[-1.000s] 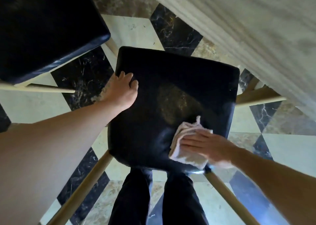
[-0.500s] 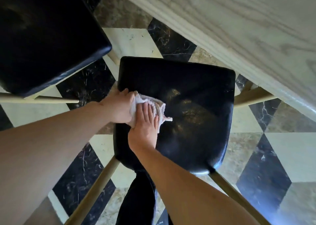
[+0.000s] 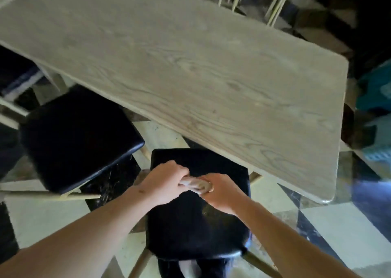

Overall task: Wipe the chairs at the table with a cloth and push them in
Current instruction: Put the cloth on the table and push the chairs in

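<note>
Floor (image 3: 342, 231): tiled in a geometric pattern of pale cream, black marbled and brown marbled pieces; glossy, with a bright reflection at right.
Teal object (image 3: 374, 91): at far right edge, beyond the tabletop's end; blurred, identity not determinable.
Pale blue slatted item (image 3: 378, 142): just below the teal object, near floor level; blurred.
Dark trouser legs (image 3: 194, 268): at bottom centre, over the tiles.
Background, upper right: dark, detail not legible.
</note>
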`<state>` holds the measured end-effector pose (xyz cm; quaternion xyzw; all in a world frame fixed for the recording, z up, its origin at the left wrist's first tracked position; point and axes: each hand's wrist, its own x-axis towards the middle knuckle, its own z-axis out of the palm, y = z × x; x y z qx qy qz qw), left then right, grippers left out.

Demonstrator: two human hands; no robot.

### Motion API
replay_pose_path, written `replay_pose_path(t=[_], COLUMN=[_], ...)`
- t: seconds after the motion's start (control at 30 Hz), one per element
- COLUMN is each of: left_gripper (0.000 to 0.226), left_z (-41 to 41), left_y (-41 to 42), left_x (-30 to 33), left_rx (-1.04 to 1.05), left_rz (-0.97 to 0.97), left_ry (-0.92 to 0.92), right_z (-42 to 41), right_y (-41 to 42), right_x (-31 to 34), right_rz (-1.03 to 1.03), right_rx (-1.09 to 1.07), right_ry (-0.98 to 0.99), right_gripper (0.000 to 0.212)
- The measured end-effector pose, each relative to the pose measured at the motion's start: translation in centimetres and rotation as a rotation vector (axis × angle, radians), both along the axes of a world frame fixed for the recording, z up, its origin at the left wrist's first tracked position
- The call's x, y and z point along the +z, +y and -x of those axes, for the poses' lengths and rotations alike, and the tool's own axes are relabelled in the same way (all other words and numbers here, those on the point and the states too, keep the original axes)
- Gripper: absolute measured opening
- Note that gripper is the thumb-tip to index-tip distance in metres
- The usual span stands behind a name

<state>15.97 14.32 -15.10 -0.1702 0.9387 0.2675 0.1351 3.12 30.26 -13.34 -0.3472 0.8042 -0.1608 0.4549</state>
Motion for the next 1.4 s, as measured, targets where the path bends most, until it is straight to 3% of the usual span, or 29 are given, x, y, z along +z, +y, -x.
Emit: replay_pose_path(t=[0.07,0.17,0.27,0.37,0.53,0.8,0.9,1.0,1.07,1.13,1.23,1.3,1.4], left_gripper=[0.025,0.024,0.027,0.022,0.022,0.029,0.008,0.01,0.007,0.02,0.037,0.03,0.027], left_z=[1.1,2.7,4.4,5.2,5.3,6.5,8.2,9.8,10.1,10.3,9.3,7.6,4.7], left_y=[0.0,0.1,0.3,-0.2,-2.1,-12.6,-17.4,-23.2,-26.1,-28.5,-30.6,-31.0,-30.2], left_x=[3.3,7.8,11.6,13.8,16.6,21.3,21.6,20.6,19.7,17.9,14.4,11.2,7.1], left_rx=[-0.109,-0.201,-0.268,-0.329,-0.165,-0.093,-0.081,-0.136,-0.145,-0.146,-0.215,-0.316,-0.408], left_rz=[0.123,0.16,0.136,0.173,0.115,0.204,0.358,0.534,0.549,0.536,0.517,0.533,0.495], left_ry=[0.087,0.113,0.076,-0.096,-0.187,-0.09,0.012,0.186,0.299,0.435,0.475,0.443,0.324], right_z=[0.6,1.2,2.2,3.6,6.0,7.7,8.2,8.2,7.8,7.3,5.5,3.4,0.0], right_y=[-0.2,-0.6,-0.4,-0.4,-1.6,-12.6,-17.4,-22.5,-25.3,-27.3,-28.2,-27.6,-25.4], right_x=[3.3,7.3,10.5,12.3,14.7,16.9,17.2,16.6,16.1,14.8,11.6,8.4,4.1], right_rz=[0.003,0.015,0.011,-0.041,-0.014,0.094,0.147,0.181,0.264,0.421,0.544,0.388,0.033], right_rx=[0.097,0.167,0.132,0.142,0.222,0.197,0.069,-0.102,-0.18,-0.22,-0.139,-0.014,0.129], right_ry=[0.115,0.276,0.281,0.225,0.132,0.215,0.327,0.508,0.666,0.825,0.991,0.865,0.601], right_gripper=[0.023,0.034,0.018,0.013,0.033,0.023,0.026,0.031,0.03,0.039,0.048,0.057,0.09])
